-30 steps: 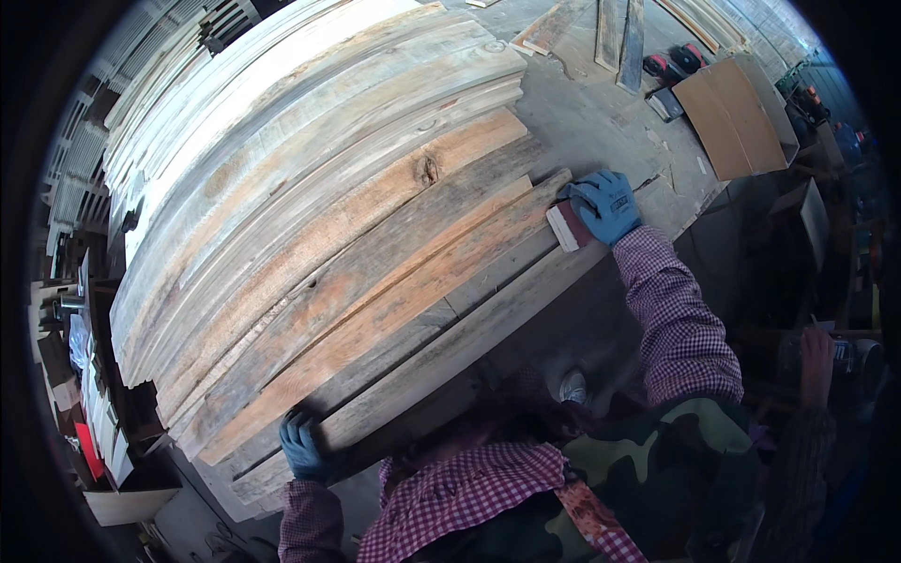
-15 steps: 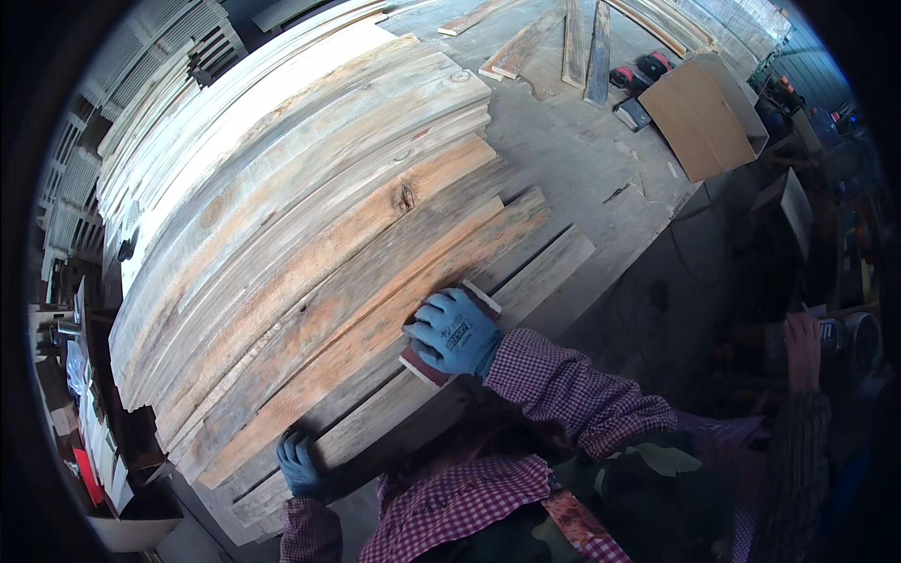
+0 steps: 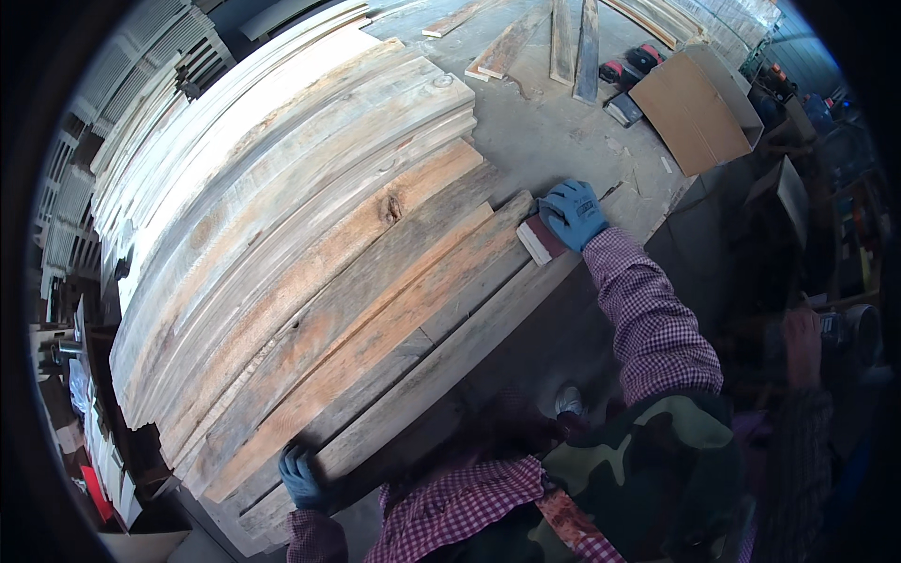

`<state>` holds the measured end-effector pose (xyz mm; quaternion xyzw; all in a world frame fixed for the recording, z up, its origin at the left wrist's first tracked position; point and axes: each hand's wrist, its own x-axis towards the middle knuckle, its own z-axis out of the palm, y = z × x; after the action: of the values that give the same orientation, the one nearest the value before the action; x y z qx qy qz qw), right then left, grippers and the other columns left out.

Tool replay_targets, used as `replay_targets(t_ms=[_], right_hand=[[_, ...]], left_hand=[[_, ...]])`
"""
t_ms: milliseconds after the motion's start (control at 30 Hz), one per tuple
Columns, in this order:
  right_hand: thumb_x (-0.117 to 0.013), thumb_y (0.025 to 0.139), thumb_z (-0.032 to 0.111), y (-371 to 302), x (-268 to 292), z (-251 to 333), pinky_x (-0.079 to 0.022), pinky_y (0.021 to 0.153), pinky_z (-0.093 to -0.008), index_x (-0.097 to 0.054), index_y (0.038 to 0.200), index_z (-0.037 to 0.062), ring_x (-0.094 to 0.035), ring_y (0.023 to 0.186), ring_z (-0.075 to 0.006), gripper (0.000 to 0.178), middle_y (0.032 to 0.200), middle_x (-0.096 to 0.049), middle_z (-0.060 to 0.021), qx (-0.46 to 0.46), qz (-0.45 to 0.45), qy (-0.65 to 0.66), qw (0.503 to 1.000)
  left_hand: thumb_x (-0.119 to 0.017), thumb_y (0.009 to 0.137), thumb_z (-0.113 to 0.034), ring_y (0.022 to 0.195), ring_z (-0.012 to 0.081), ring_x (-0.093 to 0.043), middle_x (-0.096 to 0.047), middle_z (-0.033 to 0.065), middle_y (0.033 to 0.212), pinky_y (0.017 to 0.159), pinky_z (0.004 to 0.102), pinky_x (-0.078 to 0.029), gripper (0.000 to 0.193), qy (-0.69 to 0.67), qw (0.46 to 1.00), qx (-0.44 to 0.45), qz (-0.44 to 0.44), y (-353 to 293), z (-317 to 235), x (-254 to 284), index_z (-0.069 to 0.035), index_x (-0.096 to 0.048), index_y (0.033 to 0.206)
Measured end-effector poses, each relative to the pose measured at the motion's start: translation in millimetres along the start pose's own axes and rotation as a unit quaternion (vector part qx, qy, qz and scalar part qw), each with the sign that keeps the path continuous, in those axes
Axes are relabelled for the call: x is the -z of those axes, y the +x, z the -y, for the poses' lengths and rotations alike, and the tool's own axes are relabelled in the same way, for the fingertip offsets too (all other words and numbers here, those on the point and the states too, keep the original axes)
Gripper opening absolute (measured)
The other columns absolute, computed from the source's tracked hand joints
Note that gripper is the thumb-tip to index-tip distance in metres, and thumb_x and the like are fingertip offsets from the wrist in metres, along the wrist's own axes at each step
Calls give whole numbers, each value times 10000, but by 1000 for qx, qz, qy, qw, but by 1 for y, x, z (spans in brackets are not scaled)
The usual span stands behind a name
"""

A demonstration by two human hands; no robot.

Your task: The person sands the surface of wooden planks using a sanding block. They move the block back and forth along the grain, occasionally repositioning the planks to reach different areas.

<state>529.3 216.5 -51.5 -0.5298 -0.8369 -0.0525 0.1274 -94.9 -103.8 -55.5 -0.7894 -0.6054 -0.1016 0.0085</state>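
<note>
My right hand (image 3: 572,214), in a blue work glove, is closed on a sanding block (image 3: 542,240) with dark red and pale sides. The block rests at the far right end of the nearest planks, and my fingers hide part of it. My left hand (image 3: 300,477), gloved alike, lies with fingers stretched out on the near left end of the front planks (image 3: 413,405). Beside these lies an orange-brown plank (image 3: 375,349) with grey weathered patches. The planks lie side by side, with a dark gap between the front ones.
More pale planks (image 3: 310,122) cover the table to the far left. At the back right are an open cardboard box (image 3: 694,113), red-and-black tools (image 3: 644,58) and loose boards (image 3: 561,47). Another person's hand (image 3: 802,342) shows at the right.
My right hand has slid the sanding block away and to the right along the front planks, to their far end. My left hand has stayed at the near end.
</note>
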Motion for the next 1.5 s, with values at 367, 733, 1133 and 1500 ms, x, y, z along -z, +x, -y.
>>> replay_targets(t_ms=[367,733,1133,1500], right_hand=[[-633,822,331,-3,4,170,-420,948,-447,-678,948,138,-552,980,-247,236,968,-634,-50,89,16,134,987],[-686,790,332,-8,1,142,-439,906,-449,-709,973,166,-571,929,-243,248,922,-645,-31,69,-67,124,988],[-658,821,244,-26,14,167,-410,911,-470,-689,1024,175,-530,978,-294,216,969,-586,-55,-21,-55,89,994],[-645,847,393,0,4,353,-403,939,-470,-656,954,145,-537,983,-260,271,955,-612,-64,127,28,174,976]], left_hand=[[-810,555,-492,1157,407,-484,-522,185,1202,980,518,-388,818,-11,1000,-4,-2,4,-4,5,-51,-527,1184],[-824,548,-456,1157,407,-485,-520,186,1210,984,516,-389,832,-2,1000,10,10,-1,-8,13,-50,-502,1198],[-814,551,-501,1207,405,-465,-504,177,1245,1023,551,-371,855,-37,999,19,14,8,-12,12,-49,-517,1213],[-819,537,-492,1246,411,-443,-493,189,1289,1046,541,-362,886,-30,998,49,39,1,-1,8,-43,-526,1242]])
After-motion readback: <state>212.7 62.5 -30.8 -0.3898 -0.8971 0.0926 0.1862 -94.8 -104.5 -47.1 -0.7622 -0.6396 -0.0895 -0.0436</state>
